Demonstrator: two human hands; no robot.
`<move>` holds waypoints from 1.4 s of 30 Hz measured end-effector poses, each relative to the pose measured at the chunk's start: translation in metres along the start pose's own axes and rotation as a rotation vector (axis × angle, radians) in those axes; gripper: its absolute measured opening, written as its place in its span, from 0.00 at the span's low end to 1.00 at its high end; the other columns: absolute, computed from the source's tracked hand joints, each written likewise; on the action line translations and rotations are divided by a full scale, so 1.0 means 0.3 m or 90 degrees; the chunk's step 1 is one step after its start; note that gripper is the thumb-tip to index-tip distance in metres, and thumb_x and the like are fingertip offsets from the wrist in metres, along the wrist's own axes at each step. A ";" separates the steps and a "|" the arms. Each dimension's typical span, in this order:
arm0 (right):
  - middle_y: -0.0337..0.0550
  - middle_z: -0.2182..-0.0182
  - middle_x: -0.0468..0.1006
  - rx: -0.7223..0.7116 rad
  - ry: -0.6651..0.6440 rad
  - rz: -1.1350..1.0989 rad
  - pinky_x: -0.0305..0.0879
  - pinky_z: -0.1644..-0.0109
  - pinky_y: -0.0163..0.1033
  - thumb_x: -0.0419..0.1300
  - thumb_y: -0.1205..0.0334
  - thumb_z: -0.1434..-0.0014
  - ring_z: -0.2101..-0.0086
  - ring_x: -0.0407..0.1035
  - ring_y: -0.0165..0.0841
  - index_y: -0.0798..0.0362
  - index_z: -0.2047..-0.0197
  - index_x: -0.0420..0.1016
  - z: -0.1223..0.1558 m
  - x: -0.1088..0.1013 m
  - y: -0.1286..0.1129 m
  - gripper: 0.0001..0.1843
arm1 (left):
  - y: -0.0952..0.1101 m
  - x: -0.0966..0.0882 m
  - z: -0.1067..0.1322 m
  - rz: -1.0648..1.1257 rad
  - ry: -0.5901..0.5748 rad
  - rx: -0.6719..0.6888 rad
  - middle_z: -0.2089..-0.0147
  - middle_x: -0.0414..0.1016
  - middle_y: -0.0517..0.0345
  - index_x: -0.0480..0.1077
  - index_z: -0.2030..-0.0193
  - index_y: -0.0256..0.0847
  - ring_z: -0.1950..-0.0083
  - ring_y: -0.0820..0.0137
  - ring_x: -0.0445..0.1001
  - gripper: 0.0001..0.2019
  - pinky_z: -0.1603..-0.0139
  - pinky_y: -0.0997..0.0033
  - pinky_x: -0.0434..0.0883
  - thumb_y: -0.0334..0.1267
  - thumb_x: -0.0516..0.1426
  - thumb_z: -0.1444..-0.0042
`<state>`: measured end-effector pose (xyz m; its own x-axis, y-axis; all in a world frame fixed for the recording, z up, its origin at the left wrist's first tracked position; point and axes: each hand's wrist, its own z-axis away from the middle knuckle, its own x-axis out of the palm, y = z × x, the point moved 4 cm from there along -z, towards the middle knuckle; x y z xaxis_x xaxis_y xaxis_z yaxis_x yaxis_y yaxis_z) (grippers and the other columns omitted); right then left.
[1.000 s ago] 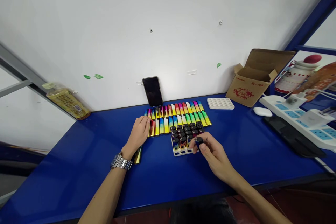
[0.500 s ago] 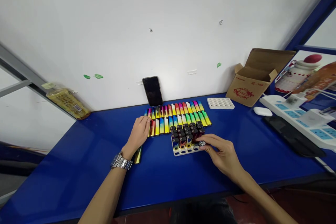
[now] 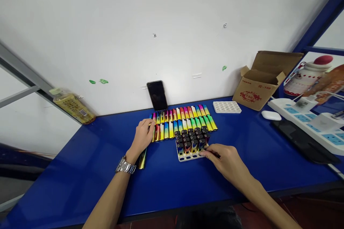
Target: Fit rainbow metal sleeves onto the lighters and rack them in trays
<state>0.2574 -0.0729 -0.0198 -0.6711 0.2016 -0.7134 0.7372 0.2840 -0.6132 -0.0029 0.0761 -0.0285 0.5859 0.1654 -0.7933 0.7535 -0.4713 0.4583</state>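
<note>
Two rows of rainbow-coloured lighters lie side by side on the blue table. In front of them a white tray holds several upright lighters with black caps. My left hand rests curled over the left end of the rows, its fingertips closed on a yellowish lighter tip. A gold lighter lies under that wrist, which wears a metal watch. My right hand lies at the tray's front right corner, its fingers stretched out to touch the rim, with nothing in them.
A black phone leans on the white wall behind the lighters. An empty white tray, an open cardboard box, a white earbud case, a power strip and a black slab lie to the right. A bottle lies at the far left.
My right hand carried a black-capped lighter to the tray's front right corner and let it go; the fingers now rest at the tray's rim. The left hand has stayed put.
</note>
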 end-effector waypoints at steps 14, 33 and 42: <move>0.41 0.81 0.73 -0.066 -0.149 -0.056 0.52 0.77 0.34 0.51 0.51 0.35 0.80 0.66 0.29 0.54 0.76 0.74 0.060 0.091 -0.104 0.23 | -0.009 -0.028 -0.364 0.539 0.107 -0.181 0.51 0.70 0.44 0.65 0.74 0.36 0.67 0.74 0.68 0.11 0.70 0.72 0.67 0.43 0.55 0.54; 0.36 0.84 0.61 -0.063 -0.130 -0.160 0.46 0.78 0.36 0.48 0.57 0.34 0.82 0.54 0.27 0.52 0.81 0.63 0.061 0.078 -0.087 0.23 | 0.030 -0.132 0.285 -0.052 -0.233 -0.264 0.78 0.64 0.67 0.53 0.63 0.45 0.77 0.67 0.68 0.12 0.75 0.71 0.61 0.46 0.51 0.50; 0.36 0.80 0.67 -0.010 -0.188 -0.323 0.55 0.73 0.33 0.46 0.55 0.33 0.78 0.61 0.27 0.53 0.69 0.71 0.056 0.088 -0.156 0.18 | 0.293 -0.161 0.260 0.120 -0.187 -0.191 0.77 0.70 0.62 0.67 0.64 0.44 0.77 0.70 0.69 0.13 0.77 0.74 0.64 0.51 0.53 0.45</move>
<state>0.2066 -0.0965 -0.0156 -0.8878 -0.2320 -0.3975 0.3264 0.2916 -0.8991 0.0118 -0.0409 0.0186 0.6444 -0.1720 -0.7451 0.7205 -0.1900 0.6669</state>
